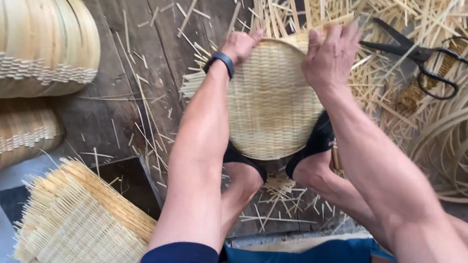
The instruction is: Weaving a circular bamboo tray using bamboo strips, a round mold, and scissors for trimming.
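woven disc (270,100): far rim hidden under both hands | stacked baskets (32,46): cut off left | scissors (427,57): blade tip behind right hand (329,57)

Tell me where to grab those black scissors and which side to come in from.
Grip the scissors by the looped handles at their right end, coming from the right. They lie flat on the bamboo strips with the blades pointing left toward the right hand, so the loops are the blunt, open end. The woven tray and both hands crowd the blade side.
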